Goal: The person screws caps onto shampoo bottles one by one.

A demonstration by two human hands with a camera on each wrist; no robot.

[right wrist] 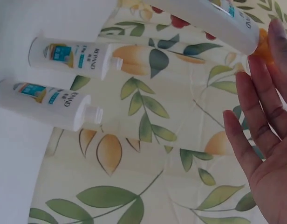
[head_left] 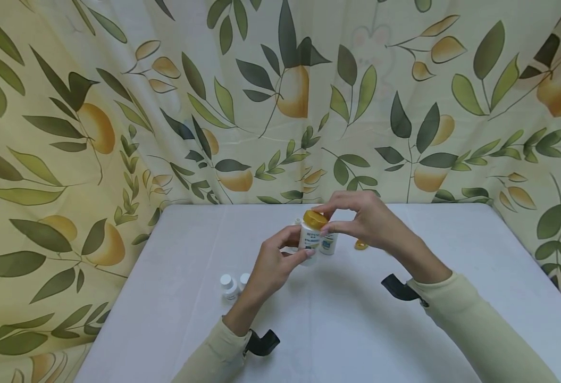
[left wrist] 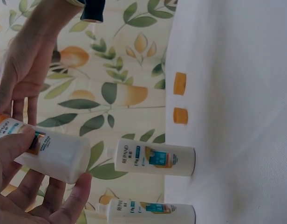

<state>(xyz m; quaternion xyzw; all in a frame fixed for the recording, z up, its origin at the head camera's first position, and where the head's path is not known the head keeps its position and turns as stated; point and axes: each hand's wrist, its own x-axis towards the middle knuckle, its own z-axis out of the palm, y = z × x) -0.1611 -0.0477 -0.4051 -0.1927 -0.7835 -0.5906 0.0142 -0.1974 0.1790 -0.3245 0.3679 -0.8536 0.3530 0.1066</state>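
My left hand (head_left: 276, 256) grips a white bottle (head_left: 310, 240) round its body and holds it tilted above the table. On its top is an orange cap (head_left: 315, 219), which my right hand (head_left: 367, 219) pinches between thumb and fingers. In the right wrist view, the other fingers of that hand reach out past the cap. Two similar white bottles, one (left wrist: 157, 157) beside the other (left wrist: 150, 212), stand upright with bare white necks. From the head view, the held bottle partly hides them.
Two orange caps, one (left wrist: 180, 84) near the other (left wrist: 180, 115), lie on the white-covered table (head_left: 357, 330) right of the standing bottles. Two small white-capped bottles (head_left: 229, 287) stand left of my left wrist. A leaf-and-fruit patterned curtain (head_left: 165, 133) hangs behind the table.
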